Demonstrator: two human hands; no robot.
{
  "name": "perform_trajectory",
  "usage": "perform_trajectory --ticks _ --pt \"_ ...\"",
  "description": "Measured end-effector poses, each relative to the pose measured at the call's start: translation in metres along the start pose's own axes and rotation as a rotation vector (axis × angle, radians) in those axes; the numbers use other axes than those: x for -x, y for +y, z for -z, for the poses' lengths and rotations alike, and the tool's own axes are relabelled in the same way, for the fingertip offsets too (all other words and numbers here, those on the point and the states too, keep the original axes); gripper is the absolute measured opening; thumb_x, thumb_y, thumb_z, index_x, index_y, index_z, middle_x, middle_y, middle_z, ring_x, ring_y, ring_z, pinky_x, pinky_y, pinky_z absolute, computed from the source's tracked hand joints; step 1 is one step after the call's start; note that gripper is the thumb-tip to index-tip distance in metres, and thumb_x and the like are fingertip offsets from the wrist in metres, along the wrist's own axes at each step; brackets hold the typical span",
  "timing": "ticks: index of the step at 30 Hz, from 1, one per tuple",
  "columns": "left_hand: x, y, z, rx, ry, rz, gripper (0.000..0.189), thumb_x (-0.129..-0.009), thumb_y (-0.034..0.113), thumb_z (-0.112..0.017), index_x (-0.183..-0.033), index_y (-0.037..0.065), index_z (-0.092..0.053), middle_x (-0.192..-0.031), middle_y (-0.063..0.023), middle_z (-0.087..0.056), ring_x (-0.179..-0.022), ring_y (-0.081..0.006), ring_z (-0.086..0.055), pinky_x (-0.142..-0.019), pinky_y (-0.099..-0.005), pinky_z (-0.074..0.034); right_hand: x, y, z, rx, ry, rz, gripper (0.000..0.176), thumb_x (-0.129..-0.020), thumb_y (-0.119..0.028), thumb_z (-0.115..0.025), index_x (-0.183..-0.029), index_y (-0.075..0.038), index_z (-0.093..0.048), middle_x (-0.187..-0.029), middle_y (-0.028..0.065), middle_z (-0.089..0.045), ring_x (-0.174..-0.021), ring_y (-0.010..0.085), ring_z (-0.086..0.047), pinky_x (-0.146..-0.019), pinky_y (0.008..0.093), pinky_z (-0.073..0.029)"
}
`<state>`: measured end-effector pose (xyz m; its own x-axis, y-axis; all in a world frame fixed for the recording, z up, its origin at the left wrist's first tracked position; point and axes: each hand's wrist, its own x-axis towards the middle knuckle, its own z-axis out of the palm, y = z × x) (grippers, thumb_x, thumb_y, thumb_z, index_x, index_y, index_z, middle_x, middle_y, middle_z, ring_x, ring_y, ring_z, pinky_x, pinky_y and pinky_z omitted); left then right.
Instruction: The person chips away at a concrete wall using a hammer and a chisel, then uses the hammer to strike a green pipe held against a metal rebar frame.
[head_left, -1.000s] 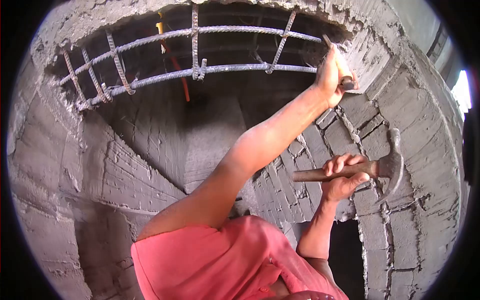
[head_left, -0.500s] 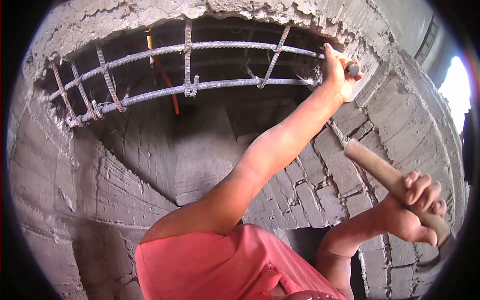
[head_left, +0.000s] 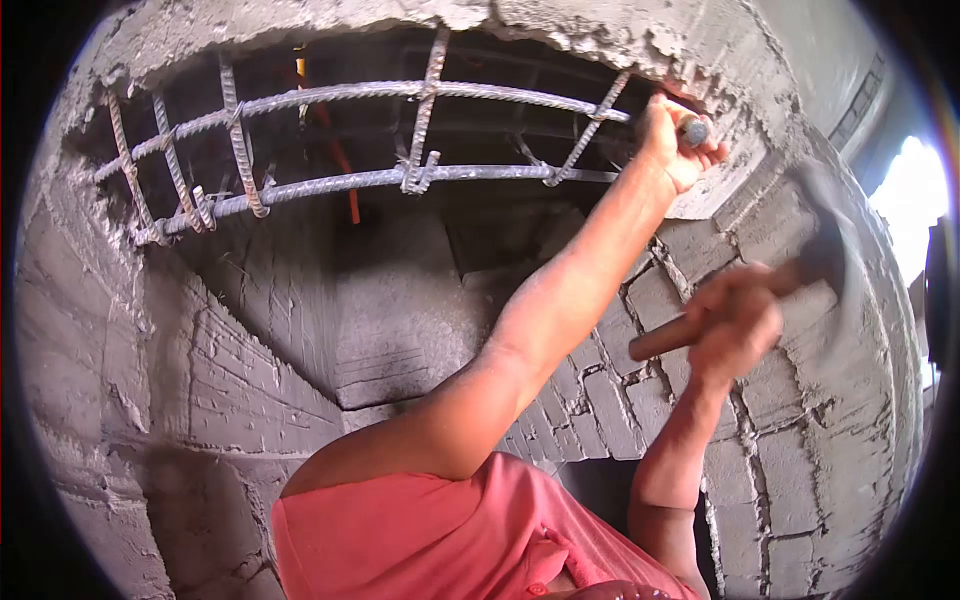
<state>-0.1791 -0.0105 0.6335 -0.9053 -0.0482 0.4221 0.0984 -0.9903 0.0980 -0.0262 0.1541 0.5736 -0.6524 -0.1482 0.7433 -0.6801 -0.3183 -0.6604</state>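
Gripping a chisel (head_left: 693, 128) in our left hand (head_left: 670, 148), fingers clamped tight round its shaft, we hold it high against the broken concrete edge (head_left: 640, 40) at the right end of the exposed rebar grid (head_left: 330, 183). Our right hand (head_left: 735, 320) sits lower and further right, fingers closed round the wooden handle of a hammer (head_left: 655, 341), whose head is a blur before the block wall (head_left: 800, 450). Between the two hands runs mortared blockwork. Our pink shirt (head_left: 430, 530) fills the near bottom of the view.
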Motion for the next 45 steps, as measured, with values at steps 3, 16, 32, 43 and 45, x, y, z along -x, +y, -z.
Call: perform_trajectory --ticks 3,16,32,43,45 --pt "0.011 -0.006 -0.009 0.162 0.063 -0.021 0.060 -0.101 0.051 -0.031 -0.056 0.013 -0.041 -0.060 -0.0131 -0.052 -0.052 -0.0311 -0.050 -0.070 -0.0552 -0.051 -0.005 -0.039 -0.008 -0.175 -0.167 0.380 0.063 -0.090 -0.070 -0.051 -0.109 -0.011 -0.053 -0.080 0.0059 -0.051 -0.066 0.0223 -0.053 -0.063 0.0409 -0.052" --pt "-0.002 -0.021 -0.032 0.433 0.021 -0.106 0.061 -0.103 0.059 -0.017 -0.073 0.015 -0.048 -0.070 -0.0074 -0.059 -0.057 -0.0255 -0.053 -0.069 -0.0495 -0.051 -0.063 -0.093 0.000 0.481 -0.054 0.425 0.071 -0.095 -0.064 -0.052 -0.113 0.004 -0.050 -0.079 0.0096 -0.052 -0.062 0.0172 -0.050 -0.057 0.0306 -0.043" --pt "-0.026 -0.012 -0.011 0.234 0.209 -0.049 0.041 -0.096 0.058 -0.032 -0.077 0.026 -0.049 -0.069 -0.0013 -0.050 -0.056 -0.0243 -0.049 -0.057 -0.0481 -0.040 -0.032 -0.017 0.001 0.016 -0.098 0.502 0.065 -0.094 -0.068 -0.047 -0.084 -0.003 -0.050 -0.069 0.0059 -0.052 -0.059 0.0165 -0.053 -0.052 0.0302 -0.045" --pt "-0.029 -0.027 0.008 0.152 0.105 -0.135 0.053 -0.099 0.065 -0.028 -0.072 0.024 -0.047 -0.068 0.0008 -0.048 -0.060 -0.0242 -0.047 -0.057 -0.0461 -0.043 -0.022 -0.017 -0.016 0.057 -0.014 0.375 0.055 -0.096 -0.061 -0.053 -0.099 -0.006 -0.051 -0.070 0.0037 -0.049 -0.054 0.0154 -0.048 -0.053 0.0315 -0.045" --pt "-0.028 -0.030 0.005 0.132 0.156 -0.134 0.050 -0.099 0.064 -0.028 -0.073 0.025 -0.047 -0.070 0.0014 -0.049 -0.063 -0.0248 -0.049 -0.057 -0.0472 -0.043 -0.034 -0.018 -0.006 -0.026 -0.092 0.667 0.058 -0.096 -0.063 -0.049 -0.101 -0.005 -0.050 -0.069 0.0032 -0.051 -0.054 0.0172 -0.051 -0.048 0.0317 -0.046"
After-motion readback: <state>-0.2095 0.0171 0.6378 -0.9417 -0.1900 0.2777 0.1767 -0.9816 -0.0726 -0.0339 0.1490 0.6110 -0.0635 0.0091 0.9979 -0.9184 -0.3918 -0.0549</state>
